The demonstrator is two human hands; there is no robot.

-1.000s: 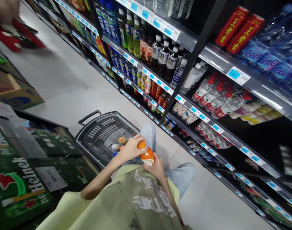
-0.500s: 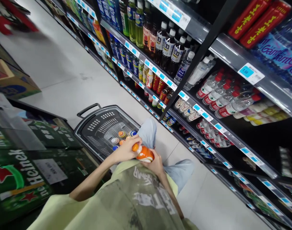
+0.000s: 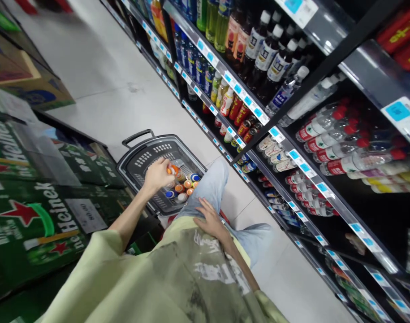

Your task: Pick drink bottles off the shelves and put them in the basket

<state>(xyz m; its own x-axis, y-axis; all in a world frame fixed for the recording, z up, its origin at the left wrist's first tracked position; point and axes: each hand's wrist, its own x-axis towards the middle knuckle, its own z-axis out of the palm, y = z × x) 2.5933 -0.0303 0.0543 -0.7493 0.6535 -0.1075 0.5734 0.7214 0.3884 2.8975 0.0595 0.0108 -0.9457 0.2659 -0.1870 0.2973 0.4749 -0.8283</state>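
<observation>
My left hand (image 3: pixel 159 174) is closed round the top of an orange-capped bottle (image 3: pixel 174 171) inside a dark plastic shopping basket (image 3: pixel 147 156) on the floor. Several other bottles (image 3: pixel 183 188) stand upright in the basket, showing orange, blue and white caps. My right hand (image 3: pixel 209 220) lies on my thigh with fingers stretched out and holds nothing. I am crouched in light blue jeans (image 3: pixel 211 186) and a pale green shirt.
Black shelves (image 3: pixel 258 117) of bottled and canned drinks with blue price tags run along the right. Green Heineken beer cases (image 3: pixel 30 215) are stacked at the left, cardboard boxes (image 3: pixel 26 76) behind them. A grey tiled aisle floor (image 3: pixel 100 89) stretches ahead.
The orange bottle has gone from both hands at my lap down into the basket in my left hand. My right hand let go and dropped to my thigh. The view tilted down.
</observation>
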